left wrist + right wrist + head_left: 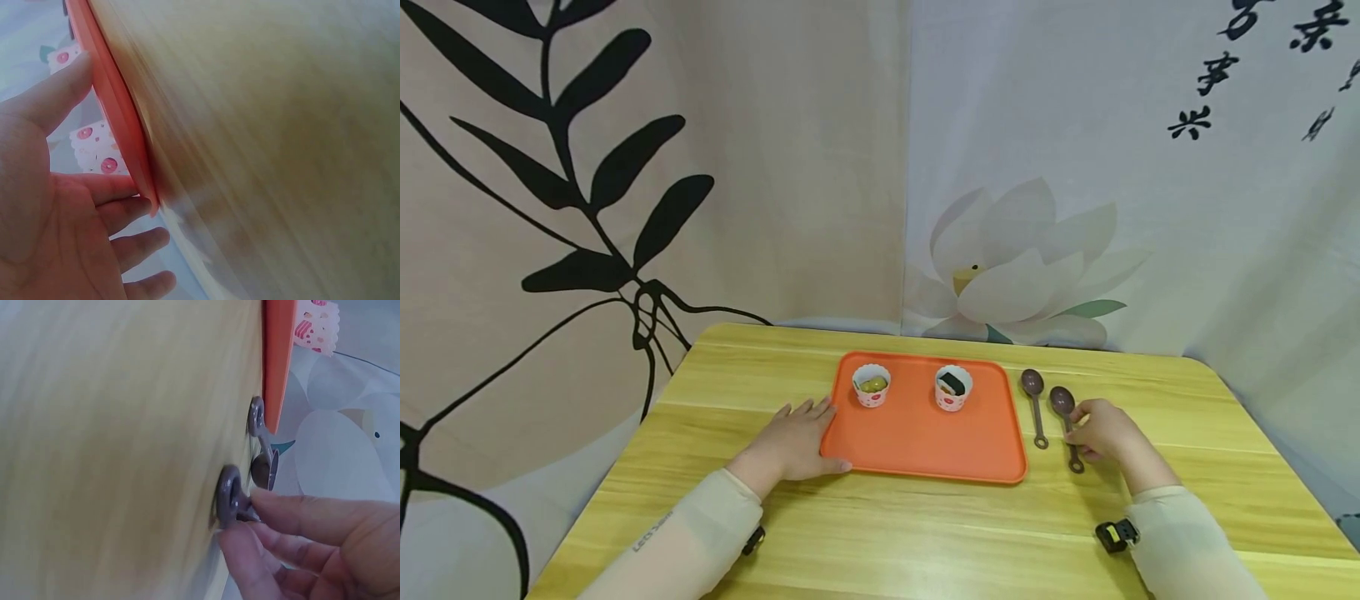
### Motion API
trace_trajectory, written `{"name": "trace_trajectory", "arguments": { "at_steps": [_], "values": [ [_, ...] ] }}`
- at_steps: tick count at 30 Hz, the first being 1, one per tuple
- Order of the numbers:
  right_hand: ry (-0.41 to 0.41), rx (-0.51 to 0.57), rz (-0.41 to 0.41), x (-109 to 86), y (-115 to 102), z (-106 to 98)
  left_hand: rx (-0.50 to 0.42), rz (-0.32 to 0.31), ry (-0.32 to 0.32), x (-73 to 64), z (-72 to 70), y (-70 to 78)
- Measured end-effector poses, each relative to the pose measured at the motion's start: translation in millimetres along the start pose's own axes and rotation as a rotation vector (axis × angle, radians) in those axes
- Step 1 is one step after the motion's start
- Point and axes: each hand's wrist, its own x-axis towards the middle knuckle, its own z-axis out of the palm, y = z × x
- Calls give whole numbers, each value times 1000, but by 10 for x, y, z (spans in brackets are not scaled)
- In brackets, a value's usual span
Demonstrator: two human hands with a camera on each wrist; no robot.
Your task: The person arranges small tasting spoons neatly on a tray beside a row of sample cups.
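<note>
My left hand [790,446] rests at the left end of an orange tray [925,446], its fingers spread and the thumb along the near edge. In the left wrist view, that hand [69,219] touches the tray rim [119,109] with thumb and fingertips. To the right of the tray, my right hand [1107,435] pinches the handle of a brown spoon [1062,401] that lies on the table. The right wrist view has thumb and fingers near the spoon's looped handle end [224,495]. A second brown spoon [1033,382] lies between it and the tray.
On the tray stand two patterned paper cups, one with yellowish-green food [872,384] and one with a dark-wrapped piece [952,383]. The wooden table [880,533] reaches back to a printed curtain [805,167].
</note>
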Motion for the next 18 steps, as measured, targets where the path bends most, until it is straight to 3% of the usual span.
{"name": "trace_trajectory", "arguments": {
  "at_steps": [18],
  "values": [
    [-16, -69, 5, 2, -50, 24, -12, -1, -2, -31, -33, 30]
  ]
}}
